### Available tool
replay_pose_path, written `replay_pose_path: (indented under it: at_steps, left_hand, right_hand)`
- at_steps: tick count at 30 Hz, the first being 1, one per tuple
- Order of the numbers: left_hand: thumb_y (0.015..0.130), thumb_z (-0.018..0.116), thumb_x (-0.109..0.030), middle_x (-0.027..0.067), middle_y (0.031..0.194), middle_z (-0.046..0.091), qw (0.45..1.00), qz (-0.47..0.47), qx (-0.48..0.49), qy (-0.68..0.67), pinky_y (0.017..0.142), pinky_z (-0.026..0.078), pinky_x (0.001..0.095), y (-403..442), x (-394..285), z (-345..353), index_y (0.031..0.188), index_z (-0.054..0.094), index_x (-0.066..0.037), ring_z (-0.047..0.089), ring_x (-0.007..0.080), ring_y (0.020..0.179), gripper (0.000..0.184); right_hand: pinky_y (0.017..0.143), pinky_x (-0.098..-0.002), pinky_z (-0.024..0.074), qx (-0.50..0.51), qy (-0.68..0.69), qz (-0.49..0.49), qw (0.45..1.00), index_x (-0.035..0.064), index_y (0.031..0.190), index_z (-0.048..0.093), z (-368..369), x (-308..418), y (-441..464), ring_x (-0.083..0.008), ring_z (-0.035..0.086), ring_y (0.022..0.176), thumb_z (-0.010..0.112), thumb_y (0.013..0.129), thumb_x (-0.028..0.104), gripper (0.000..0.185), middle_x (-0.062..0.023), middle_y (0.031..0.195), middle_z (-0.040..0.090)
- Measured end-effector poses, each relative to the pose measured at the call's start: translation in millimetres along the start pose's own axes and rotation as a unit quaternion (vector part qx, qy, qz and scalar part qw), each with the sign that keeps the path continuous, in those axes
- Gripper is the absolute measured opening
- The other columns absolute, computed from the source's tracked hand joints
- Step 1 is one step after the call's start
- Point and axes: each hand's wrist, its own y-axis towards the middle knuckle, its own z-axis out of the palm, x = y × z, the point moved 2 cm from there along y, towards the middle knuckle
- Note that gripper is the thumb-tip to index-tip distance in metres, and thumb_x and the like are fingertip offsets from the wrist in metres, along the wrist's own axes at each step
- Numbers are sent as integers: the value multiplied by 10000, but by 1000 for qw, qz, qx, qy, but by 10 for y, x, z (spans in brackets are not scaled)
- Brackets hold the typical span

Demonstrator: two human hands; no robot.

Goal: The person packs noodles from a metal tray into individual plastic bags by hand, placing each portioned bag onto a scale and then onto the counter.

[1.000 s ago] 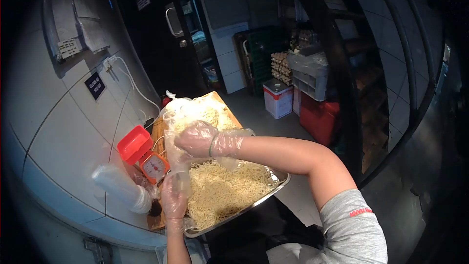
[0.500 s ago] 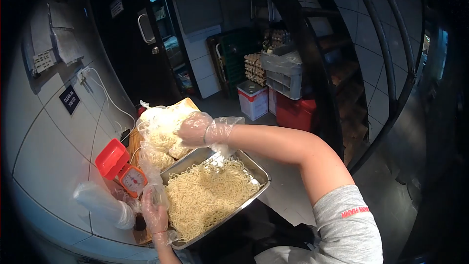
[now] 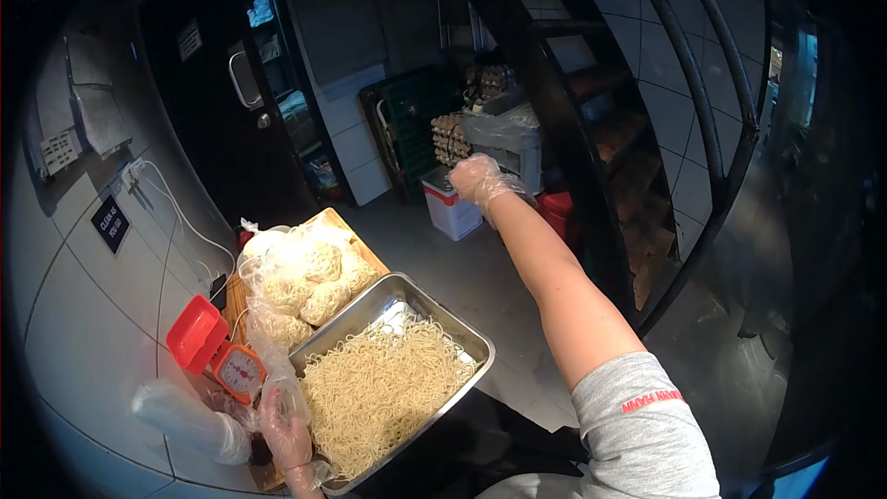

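Step in hand, prob.: you're handling noodles [image 3: 379,397] w/ a clear bag [image 3: 279,371] at the tray [image 3: 491,351]. Your L hand [image 3: 285,430], gloved, is pinching the bag beside the tray's near L side. Your R hand [image 3: 480,178], also gloved, is out over the floor, well apart from tray & bag; in view it overlaps the tub [image 3: 453,214]. Its fingers look curled, but can't tell if they pinch anything.

Next move, my guess, calls for R hand over to the tray, L steady, bag mouth kept clear; can't tell if it's open.

Bag's long axis runs from your L hand fwd & a bit L, toward the bagged noodles [image 3: 319,263]; can't tell which end is the mouth. Tray lies flat, long axis near-L to far-R. Noodles fill most of it, w/ bare metal at the far end. Bagged noodles sit just beyond on the board [image 3: 358,238]. Scale [image 3: 238,371] is L of the bag, sleeve [image 3: 189,420] nearer you by the wall.
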Motion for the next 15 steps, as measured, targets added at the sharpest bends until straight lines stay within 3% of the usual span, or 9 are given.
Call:
replay_pose_path:
  at_steps: [3, 7, 11, 15]
  left_hand:
    - [731, 454, 36, 222, 1262, 531, 999, -8, -8, -34, 1081, 349, 422, -10, -42, 8, 1205, 553, 61, 487, 353, 1234, 485]
    - [729, 446, 44, 218, 1263, 531, 999, -4, -8, -53, 1090, 338, 421, -15, 53, 36, 1204, 550, 62, 478, 351, 1244, 487]
    - [730, 442, 48, 213, 1271, 529, 999, -10, 3, -36, 1097, 329, 416, -16, 61, 32, 1207, 546, 65, 472, 345, 1249, 488]
    - [734, 445, 49, 208, 1280, 526, 998, -29, 2, -61, 1097, 329, 414, -13, 61, 41, 1211, 542, 66, 472, 341, 1247, 487]
  right_hand:
    - [810, -401, 550, -49, 89, 79, 992, 113, 941, 750, -32, -208, -37, -278, 692, 960, 615, 843, 241, 210, -109, 1001, 721]
    - [858, -447, 527, -111, 184, 83, 973, 56, 938, 723, -43, -462, -39, -356, 666, 962, 559, 870, 288, 292, -193, 981, 696]
    - [865, -440, 532, -146, 190, 110, 964, 81, 954, 732, -329, -544, -115, -335, 673, 967, 587, 881, 323, 292, -164, 998, 706]
    - [898, -467, 514, -173, 240, 91, 951, 68, 984, 718, -604, -680, -74, -375, 647, 993, 574, 897, 345, 323, -186, 1019, 689]
